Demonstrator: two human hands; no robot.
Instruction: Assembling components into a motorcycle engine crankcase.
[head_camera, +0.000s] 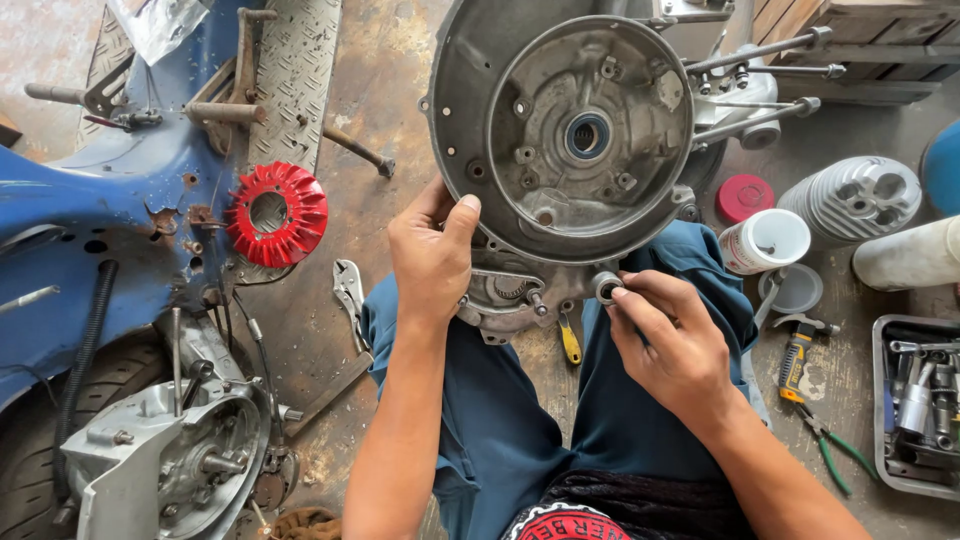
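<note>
Stained, dusty concrete floor (390, 120) of a workshop lies under everything, brown with old oil. On it, between the person's knees, stands the grey engine casing (560, 130), tilted toward the camera. The left hand (432, 255) grips its lower left rim, thumb on the edge. The right hand (670, 340) pinches a small metal ring (606, 287) between the fingertips and presses it against the lower edge of the casing. A yellow-handled tool (569, 342) lies on the floor just below. To the right stand a white jar (765, 241), a red lid (744, 197), a finned cylinder (852, 198) and a tray of tools (915, 400). To the left are locking pliers (348, 288), a red fan wheel (267, 213) and a blue scooter body (80, 220).
</note>
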